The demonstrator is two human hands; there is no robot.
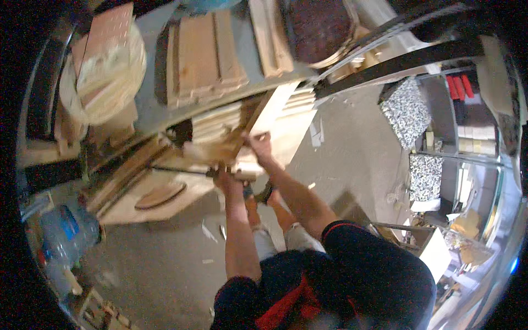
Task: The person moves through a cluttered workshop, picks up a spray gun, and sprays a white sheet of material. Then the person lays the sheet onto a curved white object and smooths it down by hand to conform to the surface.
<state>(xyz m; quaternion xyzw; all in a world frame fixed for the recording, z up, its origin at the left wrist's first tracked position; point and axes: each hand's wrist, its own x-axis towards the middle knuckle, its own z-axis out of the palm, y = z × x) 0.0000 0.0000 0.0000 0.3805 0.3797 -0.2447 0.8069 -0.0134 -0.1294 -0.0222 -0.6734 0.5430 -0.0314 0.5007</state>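
Left fingers (224, 175), right fingers (256, 143) at blurred wood (212, 152) — hold unclear; bench edge (220, 100) beyond, open floor (346, 148) rightward

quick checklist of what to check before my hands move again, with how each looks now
1. Right hand at the wood: ok; whether its fingers grip firmly, cannot tell, blurred.
2. Left hand closed securely: cannot tell; it is near the blurred wooden piece, but its fingers are unclear.
3. Oval wooden piece away from both hands: ok; it lies on the pale sheet to their left.
4. Floor free of scraps: not ok; a pale scrap lies there.
5. Large blue bottle apart from the hands: ok, far left.
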